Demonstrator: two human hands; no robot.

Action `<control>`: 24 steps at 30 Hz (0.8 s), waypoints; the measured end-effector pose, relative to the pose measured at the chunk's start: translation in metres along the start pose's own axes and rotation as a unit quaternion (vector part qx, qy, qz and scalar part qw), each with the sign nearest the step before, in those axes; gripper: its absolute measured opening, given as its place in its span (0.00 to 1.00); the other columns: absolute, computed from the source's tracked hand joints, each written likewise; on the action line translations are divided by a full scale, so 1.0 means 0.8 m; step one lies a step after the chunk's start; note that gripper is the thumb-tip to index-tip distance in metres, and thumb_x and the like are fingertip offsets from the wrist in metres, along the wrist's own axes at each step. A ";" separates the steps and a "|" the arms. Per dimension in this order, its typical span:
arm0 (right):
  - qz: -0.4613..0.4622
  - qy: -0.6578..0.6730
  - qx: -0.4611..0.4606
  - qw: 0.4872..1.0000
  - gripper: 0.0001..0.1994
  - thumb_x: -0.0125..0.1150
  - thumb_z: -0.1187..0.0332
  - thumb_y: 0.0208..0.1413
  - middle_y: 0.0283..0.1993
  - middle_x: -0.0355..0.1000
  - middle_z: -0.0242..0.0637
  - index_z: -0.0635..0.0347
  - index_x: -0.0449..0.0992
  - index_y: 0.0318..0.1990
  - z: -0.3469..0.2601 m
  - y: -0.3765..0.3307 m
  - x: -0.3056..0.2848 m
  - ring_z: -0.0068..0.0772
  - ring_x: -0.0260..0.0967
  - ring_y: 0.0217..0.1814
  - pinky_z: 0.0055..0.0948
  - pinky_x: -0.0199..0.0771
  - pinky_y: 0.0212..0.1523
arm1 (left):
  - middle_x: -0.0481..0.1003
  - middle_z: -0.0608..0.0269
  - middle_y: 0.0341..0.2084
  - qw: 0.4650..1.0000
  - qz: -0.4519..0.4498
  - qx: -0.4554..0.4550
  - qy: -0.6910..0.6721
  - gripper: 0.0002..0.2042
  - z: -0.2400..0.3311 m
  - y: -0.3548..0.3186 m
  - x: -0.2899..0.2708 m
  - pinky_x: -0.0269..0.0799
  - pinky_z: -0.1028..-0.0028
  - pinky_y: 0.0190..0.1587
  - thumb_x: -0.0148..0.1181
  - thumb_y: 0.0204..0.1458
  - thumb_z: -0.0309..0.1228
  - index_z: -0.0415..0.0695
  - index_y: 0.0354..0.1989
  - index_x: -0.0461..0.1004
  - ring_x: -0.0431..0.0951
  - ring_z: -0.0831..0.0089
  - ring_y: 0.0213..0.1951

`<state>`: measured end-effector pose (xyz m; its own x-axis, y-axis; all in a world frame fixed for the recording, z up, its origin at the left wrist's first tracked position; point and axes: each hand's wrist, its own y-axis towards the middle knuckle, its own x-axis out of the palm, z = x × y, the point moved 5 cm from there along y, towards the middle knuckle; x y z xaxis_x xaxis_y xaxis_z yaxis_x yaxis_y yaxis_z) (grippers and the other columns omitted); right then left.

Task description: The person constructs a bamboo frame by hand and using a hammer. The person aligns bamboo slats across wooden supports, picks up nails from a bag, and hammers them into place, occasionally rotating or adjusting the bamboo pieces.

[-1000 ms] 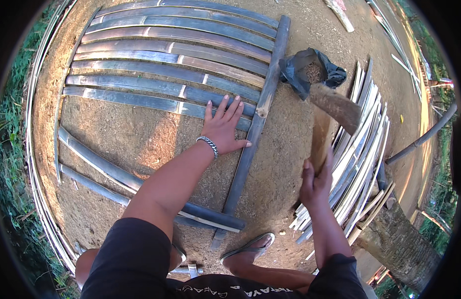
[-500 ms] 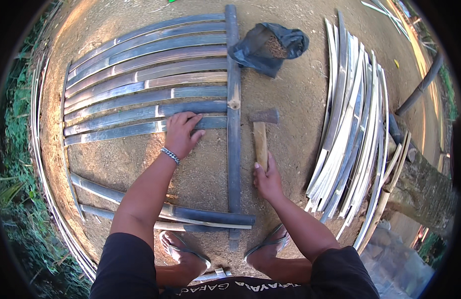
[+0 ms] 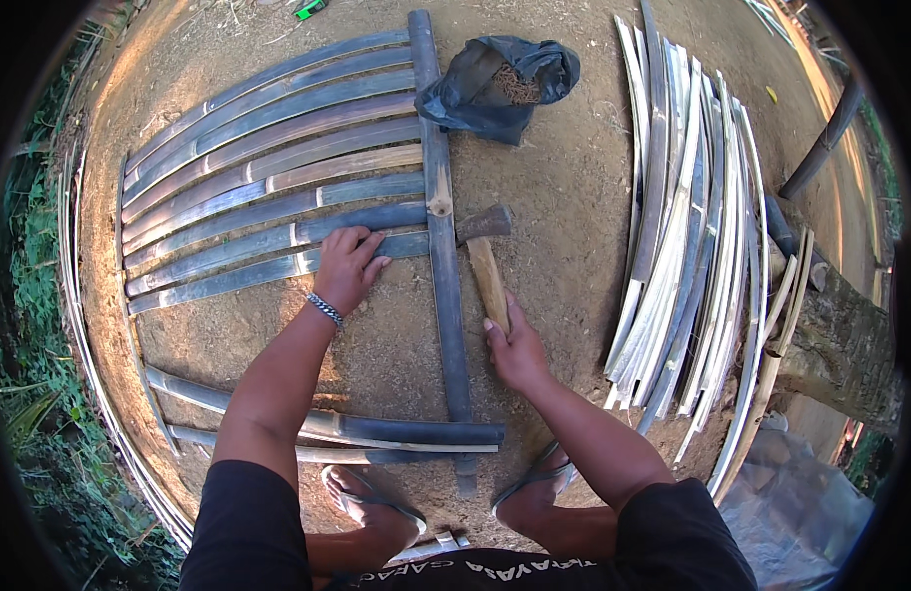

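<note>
My left hand (image 3: pixel 348 266), with a metal bracelet at the wrist, lies flat on the nearest split bamboo slat (image 3: pixel 229 281), fingers reaching toward the long crosswise bamboo pole (image 3: pixel 443 256). My right hand (image 3: pixel 515 347) is closed around the wooden handle of a hammer (image 3: pixel 486 258). Its dark metal head lies on the dirt, touching the right side of the pole. A row of several grey bamboo slats (image 3: pixel 278 167) stretches leftward from under the pole.
A black plastic bag (image 3: pixel 495 89) holding small brown pieces sits beyond the hammer. A thick stack of pale bamboo strips (image 3: pixel 687 256) lies at right, beside a tree trunk (image 3: pixel 844 345). Two more slats (image 3: pixel 327 428) lie by my sandalled feet (image 3: pixel 376 497). Grass borders the left.
The hammer came down from mid-air to rest by the pole. My left hand slid from the pole's side onto the nearest slat and stays there. The view has shifted over the work.
</note>
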<state>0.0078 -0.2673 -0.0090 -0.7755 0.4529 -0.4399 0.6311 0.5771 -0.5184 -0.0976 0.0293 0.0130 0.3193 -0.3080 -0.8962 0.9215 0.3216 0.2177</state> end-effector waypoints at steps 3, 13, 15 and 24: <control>-0.007 -0.004 0.006 1.000 0.33 0.55 0.65 0.70 0.30 0.73 0.36 0.49 0.50 0.78 -0.006 -0.002 0.000 0.27 0.70 0.25 0.32 0.75 0.31 | 0.73 0.59 0.46 1.000 -0.002 0.011 0.008 0.20 0.002 0.003 0.001 0.68 0.57 0.55 0.71 0.52 0.37 0.45 0.53 0.79 0.72 0.56 0.51; -0.039 0.018 0.053 0.998 0.33 0.54 0.59 0.69 0.53 0.76 0.64 0.45 0.50 0.78 -0.016 -0.004 -0.003 0.65 0.76 0.55 0.48 0.75 0.58 | 0.73 0.57 0.45 1.000 0.006 0.018 -0.006 0.21 0.001 0.003 -0.001 0.69 0.57 0.54 0.71 0.51 0.36 0.44 0.53 0.78 0.72 0.54 0.48; -0.042 0.004 0.058 0.997 0.33 0.54 0.60 0.69 0.53 0.76 0.64 0.46 0.50 0.78 -0.018 -0.004 -0.005 0.66 0.76 0.55 0.48 0.75 0.58 | 0.73 0.57 0.45 1.000 0.000 0.015 -0.005 0.21 0.000 0.003 -0.001 0.69 0.57 0.54 0.71 0.51 0.36 0.44 0.53 0.78 0.72 0.54 0.48; -0.046 0.034 0.040 0.998 0.33 0.54 0.62 0.69 0.57 0.74 0.65 0.48 0.50 0.78 -0.013 -0.001 -0.005 0.66 0.73 0.60 0.47 0.73 0.60 | 0.73 0.57 0.45 1.000 -0.007 0.019 -0.018 0.21 -0.001 0.006 -0.003 0.68 0.57 0.55 0.71 0.51 0.36 0.44 0.53 0.78 0.72 0.55 0.49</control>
<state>0.0100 -0.2624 0.0006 -0.8284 0.4469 -0.3376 0.5538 0.5636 -0.6129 -0.0941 0.0328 0.0162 0.3129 -0.3443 -0.8852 0.9336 0.2828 0.2200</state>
